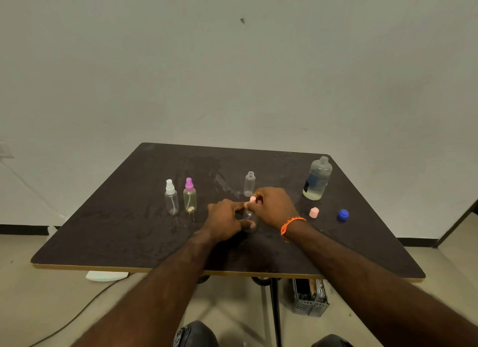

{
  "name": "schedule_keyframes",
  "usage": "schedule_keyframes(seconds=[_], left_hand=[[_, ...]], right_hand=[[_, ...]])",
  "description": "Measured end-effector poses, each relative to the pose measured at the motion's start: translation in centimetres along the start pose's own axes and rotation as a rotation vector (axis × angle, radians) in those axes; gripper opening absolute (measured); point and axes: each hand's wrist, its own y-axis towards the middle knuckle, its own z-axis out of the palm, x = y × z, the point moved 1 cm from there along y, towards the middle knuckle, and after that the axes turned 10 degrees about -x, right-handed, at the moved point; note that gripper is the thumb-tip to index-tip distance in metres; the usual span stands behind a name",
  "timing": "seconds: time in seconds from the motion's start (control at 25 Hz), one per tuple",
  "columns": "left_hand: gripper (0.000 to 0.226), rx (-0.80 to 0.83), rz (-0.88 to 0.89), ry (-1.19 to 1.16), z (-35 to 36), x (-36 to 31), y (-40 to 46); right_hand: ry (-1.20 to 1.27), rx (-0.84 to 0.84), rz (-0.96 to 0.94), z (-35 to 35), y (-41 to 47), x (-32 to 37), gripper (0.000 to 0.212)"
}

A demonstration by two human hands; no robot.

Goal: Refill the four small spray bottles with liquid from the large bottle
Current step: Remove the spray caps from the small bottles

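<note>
Gripping a clear small bottle (249, 221) mid-table with your left hand (225, 221), you pinch what looks like its pink spray top (252, 199) in your right hand (274, 207). Two capped spray bottles (171, 198) stand upright toward the left edge, an uncapped one (249, 183) just behind your hands, and the large bottle (317, 178) sits open near the table's (129, 243) far right corner.

One head-worn wide-angle view looks forward and down over the dark desk (129, 243), near, facing a bare wall (232, 62).

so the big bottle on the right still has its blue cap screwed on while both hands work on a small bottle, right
Not quite. In the head view the large bottle is uncapped; the blue cap lies on the table. Left hand and right hand do work on a small bottle.
</note>
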Motion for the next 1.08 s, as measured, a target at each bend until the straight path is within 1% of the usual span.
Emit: schedule_keyframes(seconds=[0.12,0.16,0.24,0.32,0.4,0.48,0.56,0.64,0.72,0.8,0.88,0.96,1.04,1.08], left_hand=[[0.037,-0.023,0.008,0.017,0.3,0.1,0.2],[0.039,-0.021,0.005,0.014,0.3,0.2,0.3],[0.04,-0.009,0.009,0.024,0.3,0.2,0.4],[0.036,0.001,0.016,0.024,0.3,0.3,0.4],[0.031,-0.007,0.009,0.026,0.3,0.4,0.4],[0.034,-0.004,-0.005,0.021,0.3,0.4,0.4],[0.035,0.014,-0.001,0.027,0.2,0.2,0.4],[0.036,0.014,0.009,0.041,0.2,0.1,0.5],[0.036,0.012,0.006,0.041,0.2,0.2,0.4],[0.035,0.014,-0.002,0.039,0.4,0.4,0.4],[0.034,0.008,-0.006,0.046,0.5,0.5,0.4],[0.037,0.009,-0.004,0.048,0.5,0.5,0.4],[0.037,0.004,-0.002,0.051,0.5,0.6,0.4],[0.036,-0.001,-0.004,0.052,0.6,0.6,0.4]], right_hand=[[-0.007,0.06,-0.053,-0.1,0.3,0.1,0.015],[0.006,0.084,-0.077,-0.1,0.3,0.0,0.017],[0.072,0.115,-0.091,-0.3,0.1,0.0,0.03],[0.085,0.094,-0.069,-0.4,-0.1,0.2,0.038],[0.005,0.058,-0.049,-0.3,0.0,0.3,0.034],[-0.051,0.041,-0.072,-0.5,0.1,0.6,0.021],[-0.026,0.098,-0.112,-0.8,0.2,0.8,0.014],[0.003,0.164,-0.139,-1.1,0.3,0.9,0.024],[0.02,0.153,-0.128,-1.3,0.2,0.9,0.033],[0.008,0.083,-0.053,-1.0,0.2,0.5,0.028],[-0.049,0.064,-0.006,-0.8,0.3,0.2,0.025],[-0.05,0.092,-0.052,-0.9,0.4,0.4,0.021],[-0.026,0.159,-0.154,-1.2,0.5,0.8,0.018],[-0.011,0.198,-0.176,-1.4,0.5,0.8,0.019]])
